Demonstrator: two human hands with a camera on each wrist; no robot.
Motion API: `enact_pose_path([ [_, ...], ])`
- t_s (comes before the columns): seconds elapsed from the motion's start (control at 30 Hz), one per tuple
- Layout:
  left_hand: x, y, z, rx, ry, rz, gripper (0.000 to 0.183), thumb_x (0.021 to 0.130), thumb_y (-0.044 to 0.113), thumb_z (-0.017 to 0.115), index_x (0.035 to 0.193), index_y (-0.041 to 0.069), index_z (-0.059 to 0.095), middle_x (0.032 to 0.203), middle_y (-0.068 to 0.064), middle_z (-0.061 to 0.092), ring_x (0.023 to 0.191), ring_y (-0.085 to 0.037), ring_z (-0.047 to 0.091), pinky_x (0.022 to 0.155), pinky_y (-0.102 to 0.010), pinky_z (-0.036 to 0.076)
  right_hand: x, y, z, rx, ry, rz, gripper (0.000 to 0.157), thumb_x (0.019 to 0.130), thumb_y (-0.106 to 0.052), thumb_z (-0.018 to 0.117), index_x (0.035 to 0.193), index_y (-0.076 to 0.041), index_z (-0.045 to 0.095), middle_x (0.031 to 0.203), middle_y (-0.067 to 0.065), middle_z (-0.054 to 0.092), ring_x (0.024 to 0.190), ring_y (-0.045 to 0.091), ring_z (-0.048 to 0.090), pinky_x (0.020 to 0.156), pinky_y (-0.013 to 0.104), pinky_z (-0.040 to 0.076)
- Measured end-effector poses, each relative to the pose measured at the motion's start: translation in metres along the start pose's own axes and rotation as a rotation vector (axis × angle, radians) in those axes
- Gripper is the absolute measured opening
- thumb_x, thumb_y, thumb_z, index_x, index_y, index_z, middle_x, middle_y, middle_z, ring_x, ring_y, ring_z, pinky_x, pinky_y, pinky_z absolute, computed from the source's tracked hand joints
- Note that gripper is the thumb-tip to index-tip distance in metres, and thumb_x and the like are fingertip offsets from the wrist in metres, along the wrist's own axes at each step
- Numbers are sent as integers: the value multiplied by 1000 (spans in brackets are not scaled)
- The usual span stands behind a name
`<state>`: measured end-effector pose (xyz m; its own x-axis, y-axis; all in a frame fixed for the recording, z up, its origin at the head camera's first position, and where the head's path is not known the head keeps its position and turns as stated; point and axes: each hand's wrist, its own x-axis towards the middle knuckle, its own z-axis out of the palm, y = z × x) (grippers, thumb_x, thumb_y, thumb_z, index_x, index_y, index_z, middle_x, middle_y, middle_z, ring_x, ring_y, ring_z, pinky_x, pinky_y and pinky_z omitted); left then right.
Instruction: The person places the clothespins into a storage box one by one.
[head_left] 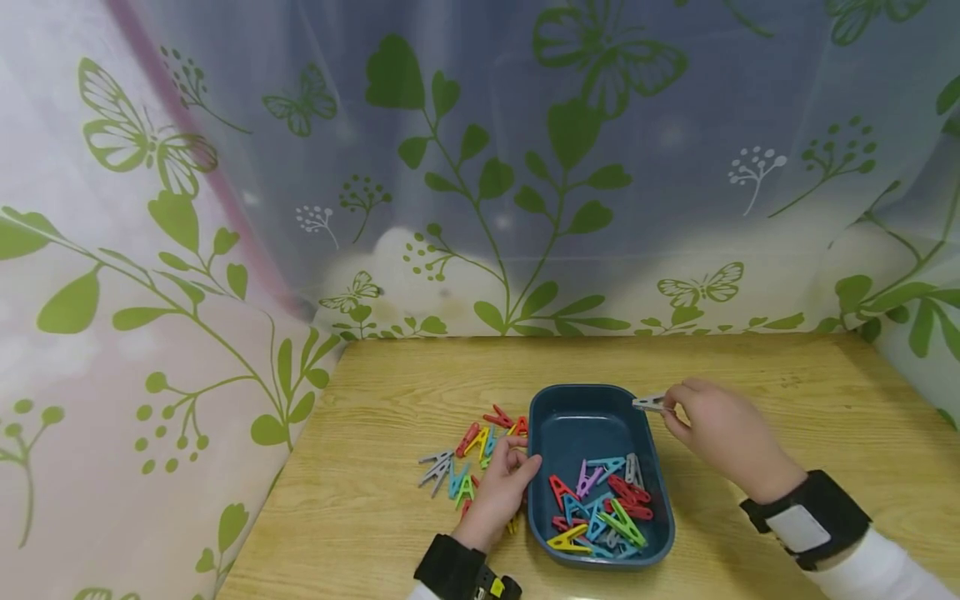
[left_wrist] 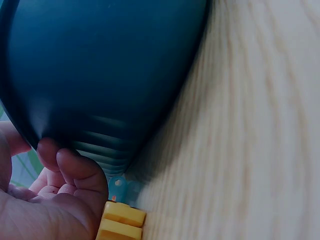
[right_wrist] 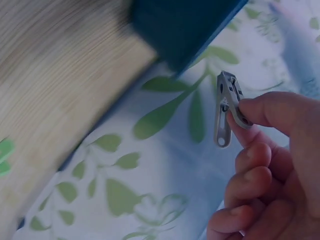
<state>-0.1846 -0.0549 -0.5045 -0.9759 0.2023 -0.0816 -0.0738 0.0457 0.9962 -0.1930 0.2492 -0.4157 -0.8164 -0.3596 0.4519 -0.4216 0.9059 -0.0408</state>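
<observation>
A dark blue rectangular bin [head_left: 585, 429] stands on the table, with several coloured clothespins [head_left: 600, 508] heaped in its near half. At its left rim my left hand [head_left: 498, 487] grips the wall. In the left wrist view its curled fingertips [left_wrist: 75, 162] lie against the outside of the wall, and the thumb passes over the rim. Just right of the bin's far right corner, my right hand [head_left: 720, 429] pinches a grey clothespin [right_wrist: 227, 110] between thumb and forefinger. That clothespin's tip points left, level with the rim.
More loose clothespins [head_left: 438, 471] lie in a scattered pile on the wooden table [head_left: 360, 517] left of the bin, partly behind my left hand. A patterned curtain [head_left: 480, 167] with green leaves and butterflies hangs along the table's back and left edges.
</observation>
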Motion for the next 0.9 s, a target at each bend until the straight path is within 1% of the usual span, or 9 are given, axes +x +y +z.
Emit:
enact_pose_path([
  [0.1, 0, 0, 0, 0, 0, 0, 36, 107, 20, 57, 136, 3, 43, 84, 0, 49, 68, -15, 49, 62, -26, 41, 0, -15, -2, 11, -21, -40, 12, 84, -14, 83, 85, -10, 72, 80, 0, 64, 60, 5, 48, 53, 27, 43],
  [0.2, 0, 1, 0, 1, -4, 1, 36, 107, 20, 57, 136, 4, 43, 84, 0, 50, 68, -15, 49, 63, -26, 41, -1, -29, -1, 30, -78, -87, 14, 84, -14, 83, 84, -14, 69, 80, -4, 63, 61, 3, 50, 55, 26, 45],
  [0.37, 1, 1, 0, 5, 0, -2, 36, 107, 20, 56, 136, 4, 43, 84, 1, 50, 68, -15, 49, 63, -27, 42, -4, -44, 8, 64, -186, -178, 16, 85, -17, 84, 83, -19, 67, 76, -11, 57, 61, -1, 50, 56, 23, 45],
  [0.43, 1, 0, 0, 4, 4, 0, 36, 107, 19, 57, 136, 4, 43, 84, 1, 50, 68, -15, 49, 63, -27, 42, -6, -48, 12, 71, -206, -210, 17, 85, -18, 84, 82, -19, 67, 75, -11, 56, 60, -1, 49, 56, 24, 45],
  [0.63, 0, 1, 0, 0, 0, 0, 36, 106, 20, 57, 135, 4, 43, 84, 0, 50, 68, -14, 50, 64, -26, 42, -10, -54, 20, 105, -244, -254, 13, 86, -20, 83, 82, -20, 70, 75, -11, 58, 62, -1, 51, 58, 25, 46],
  [0.73, 0, 1, 0, -7, -2, -4, 35, 107, 20, 57, 135, 4, 44, 84, 0, 50, 69, -13, 51, 64, -26, 42, -10, -57, 22, 123, -257, -268, 13, 87, -20, 82, 81, -20, 70, 74, -13, 56, 62, -2, 49, 57, 24, 44],
  [0.9, 0, 0, 0, -8, -2, 0, 37, 107, 20, 57, 136, 3, 42, 84, 0, 50, 68, -14, 50, 64, -27, 42, -11, -60, 26, 93, -277, -268, 14, 86, -21, 82, 78, -20, 70, 71, -14, 51, 61, -1, 45, 56, 25, 41],
])
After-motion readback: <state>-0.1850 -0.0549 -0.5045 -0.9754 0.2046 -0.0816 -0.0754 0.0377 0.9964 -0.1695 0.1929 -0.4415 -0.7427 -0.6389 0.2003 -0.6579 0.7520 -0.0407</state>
